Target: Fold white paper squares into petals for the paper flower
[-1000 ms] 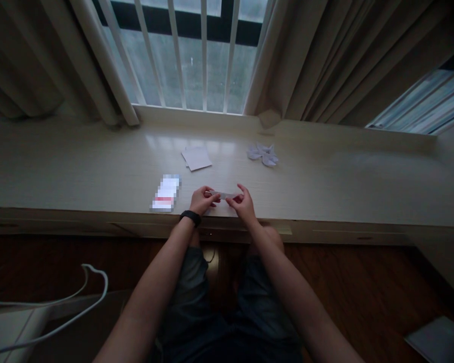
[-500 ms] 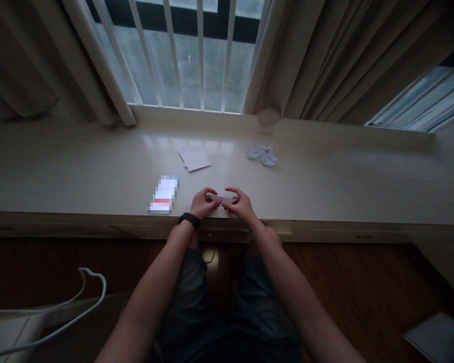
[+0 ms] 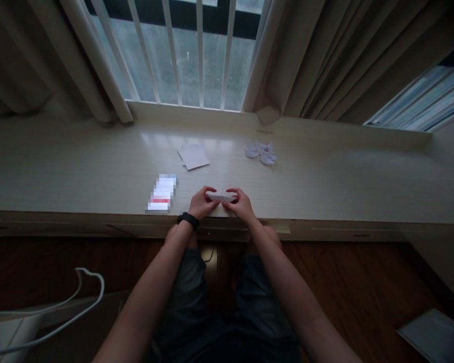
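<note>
A small piece of folded white paper spans the gap between my two hands, close to the front edge of the pale counter. My left hand, with a black band on its wrist, pinches the left end. At the other end, my right hand grips the paper between thumb and fingers. Beyond my hands lie a few square white sheets, loosely stacked. Several folded white paper pieces rest in a cluster to their right.
A phone with a blurred-out screen lies left of my hands. Behind the counter are a barred window and grey-brown curtains. A white cable loops at lower left. A flat pale object is at lower right.
The folded paper has tilted, and more of its upper face now shows. My right fingers have closed in on its end. The view has shifted slightly.
</note>
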Demonstrator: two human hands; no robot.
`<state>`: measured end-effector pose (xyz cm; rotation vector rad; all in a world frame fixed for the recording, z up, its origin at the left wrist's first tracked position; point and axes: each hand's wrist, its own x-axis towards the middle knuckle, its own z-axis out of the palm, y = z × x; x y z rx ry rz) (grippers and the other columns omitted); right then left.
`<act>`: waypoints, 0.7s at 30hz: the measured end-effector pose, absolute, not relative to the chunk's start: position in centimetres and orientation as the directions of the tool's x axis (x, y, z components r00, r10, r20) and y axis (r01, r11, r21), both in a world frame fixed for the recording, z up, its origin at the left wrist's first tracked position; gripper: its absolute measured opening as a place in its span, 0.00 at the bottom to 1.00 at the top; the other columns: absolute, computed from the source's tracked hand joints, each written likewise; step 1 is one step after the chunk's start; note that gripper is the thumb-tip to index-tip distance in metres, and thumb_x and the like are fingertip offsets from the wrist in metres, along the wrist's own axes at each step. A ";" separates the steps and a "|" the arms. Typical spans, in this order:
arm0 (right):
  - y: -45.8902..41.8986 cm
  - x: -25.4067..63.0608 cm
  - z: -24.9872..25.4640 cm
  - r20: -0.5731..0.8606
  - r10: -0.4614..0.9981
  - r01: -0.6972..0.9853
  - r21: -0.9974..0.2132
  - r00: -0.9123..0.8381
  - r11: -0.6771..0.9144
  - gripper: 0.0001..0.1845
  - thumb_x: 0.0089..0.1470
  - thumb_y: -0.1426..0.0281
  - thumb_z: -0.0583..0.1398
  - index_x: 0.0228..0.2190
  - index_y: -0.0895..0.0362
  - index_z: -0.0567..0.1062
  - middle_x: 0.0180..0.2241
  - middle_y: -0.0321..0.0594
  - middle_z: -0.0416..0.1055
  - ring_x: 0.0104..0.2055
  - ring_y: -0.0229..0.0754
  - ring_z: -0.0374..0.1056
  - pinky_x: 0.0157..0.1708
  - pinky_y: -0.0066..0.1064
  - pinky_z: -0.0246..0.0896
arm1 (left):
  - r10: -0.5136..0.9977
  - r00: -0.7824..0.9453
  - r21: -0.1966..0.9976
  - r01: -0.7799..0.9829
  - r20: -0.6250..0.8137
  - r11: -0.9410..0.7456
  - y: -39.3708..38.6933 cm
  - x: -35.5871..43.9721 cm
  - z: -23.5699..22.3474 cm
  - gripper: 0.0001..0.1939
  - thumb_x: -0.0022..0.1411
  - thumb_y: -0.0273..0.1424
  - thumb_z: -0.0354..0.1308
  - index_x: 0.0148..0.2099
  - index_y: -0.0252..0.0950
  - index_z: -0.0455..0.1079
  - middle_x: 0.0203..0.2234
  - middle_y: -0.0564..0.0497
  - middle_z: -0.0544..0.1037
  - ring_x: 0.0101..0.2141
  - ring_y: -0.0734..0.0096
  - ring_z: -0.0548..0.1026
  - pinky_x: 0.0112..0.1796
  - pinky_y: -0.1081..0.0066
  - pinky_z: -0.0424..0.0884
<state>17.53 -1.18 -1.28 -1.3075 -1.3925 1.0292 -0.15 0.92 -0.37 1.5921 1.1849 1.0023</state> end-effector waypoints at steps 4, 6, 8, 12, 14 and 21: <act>-1.2 17.6 -1.3 0.027 0.999 0.169 -0.985 -0.027 0.032 0.24 0.37 0.66 0.67 0.39 0.55 0.70 0.22 0.31 0.73 0.23 0.41 0.71 0.24 0.30 0.66 | 0.971 0.227 0.963 0.238 0.076 -0.131 1.1 -0.2 -0.2 0.20 0.44 0.28 0.66 0.42 0.35 0.70 0.19 0.57 0.73 0.21 0.75 0.70 0.24 0.75 0.64; -1.1 17.4 -1.3 0.000 1.000 0.142 -0.990 -0.008 0.002 0.23 0.35 0.66 0.68 0.36 0.55 0.69 0.20 0.30 0.72 0.20 0.40 0.70 0.22 0.29 0.65 | 0.972 0.226 0.962 0.243 0.065 -0.121 1.2 -0.1 -0.2 0.20 0.42 0.28 0.67 0.41 0.34 0.71 0.19 0.56 0.74 0.20 0.74 0.70 0.23 0.75 0.64; -1.1 17.4 -1.3 0.002 1.000 0.128 -0.992 0.013 0.000 0.21 0.35 0.66 0.68 0.33 0.55 0.69 0.20 0.31 0.72 0.19 0.40 0.69 0.21 0.28 0.64 | 0.973 0.220 0.960 0.254 0.062 -0.119 1.2 -0.1 -0.3 0.19 0.43 0.30 0.68 0.39 0.33 0.72 0.20 0.55 0.75 0.21 0.73 0.71 0.23 0.75 0.65; -1.0 17.8 -1.3 0.023 1.000 0.104 -0.994 0.000 0.023 0.18 0.35 0.65 0.69 0.30 0.57 0.72 0.22 0.35 0.74 0.23 0.41 0.71 0.25 0.30 0.66 | 0.967 0.254 0.977 0.196 0.035 -0.087 1.2 -0.3 -0.7 0.16 0.45 0.36 0.68 0.36 0.32 0.74 0.21 0.51 0.77 0.23 0.69 0.75 0.25 0.73 0.68; -1.0 18.2 -1.3 -0.002 0.999 0.078 -0.997 -0.048 0.002 0.17 0.36 0.63 0.69 0.29 0.58 0.74 0.22 0.37 0.74 0.24 0.42 0.72 0.26 0.31 0.67 | 0.953 0.301 0.988 0.144 0.017 -0.063 1.3 -0.5 -0.9 0.17 0.47 0.38 0.68 0.36 0.32 0.75 0.22 0.49 0.78 0.24 0.68 0.76 0.27 0.72 0.70; -1.1 18.3 -1.1 -0.040 0.995 0.053 -0.998 -0.091 -0.035 0.18 0.36 0.58 0.69 0.26 0.58 0.75 0.21 0.36 0.73 0.21 0.39 0.69 0.23 0.29 0.66 | 0.965 0.262 0.966 0.245 0.019 -0.086 1.3 -0.7 -0.9 0.15 0.48 0.40 0.67 0.32 0.33 0.77 0.21 0.49 0.78 0.22 0.71 0.74 0.24 0.74 0.68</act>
